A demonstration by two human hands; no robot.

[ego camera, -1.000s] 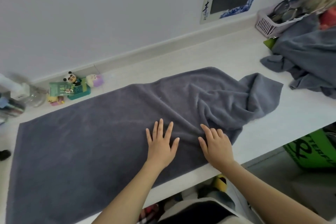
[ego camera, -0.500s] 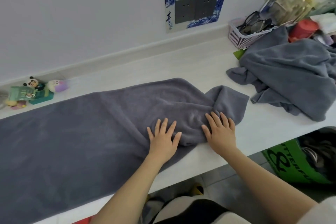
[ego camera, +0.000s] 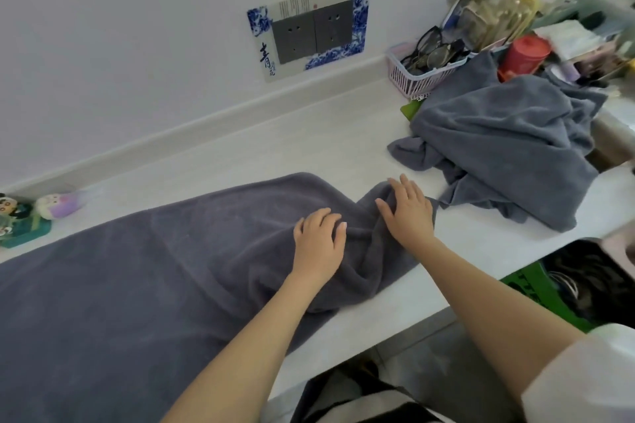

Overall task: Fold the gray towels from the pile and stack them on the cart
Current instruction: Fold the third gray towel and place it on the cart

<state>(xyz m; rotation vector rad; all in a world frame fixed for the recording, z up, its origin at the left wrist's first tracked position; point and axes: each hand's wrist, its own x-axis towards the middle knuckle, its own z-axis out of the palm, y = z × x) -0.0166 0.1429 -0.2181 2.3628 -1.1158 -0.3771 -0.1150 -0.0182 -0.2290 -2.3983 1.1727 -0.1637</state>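
- Towel (ego camera: 144, 271), dark gray, lies spread along the white tabletop (ego camera: 309, 148), flat toward the left, bunched into ridges at its right end by the front edge.
- Left hand (ego camera: 319, 244) sits on top of that bunched part, knuckles up, fingers bent down into the cloth; whether its grip has gathered any fabric, I cannot tell.
- Right hand (ego camera: 409, 213) is just beside it on the towel's rumpled end, fingers long and loose, pressing flat, grip released.
- Beyond the right hand, a pile of gray towels (ego camera: 508, 151) heaps up on the tabletop, its lower edge near the spread towel's tip.
- Behind the pile, a pink basket (ego camera: 409, 79) holds dark glasses, with a red cup (ego camera: 525, 51) and blurred clutter to its right.
- Far left by the wall, small toy figures (ego camera: 31, 213) stand beside the towel's far edge.
- On the wall, a blue-and-white frame (ego camera: 309, 27) surrounds two gray sockets.
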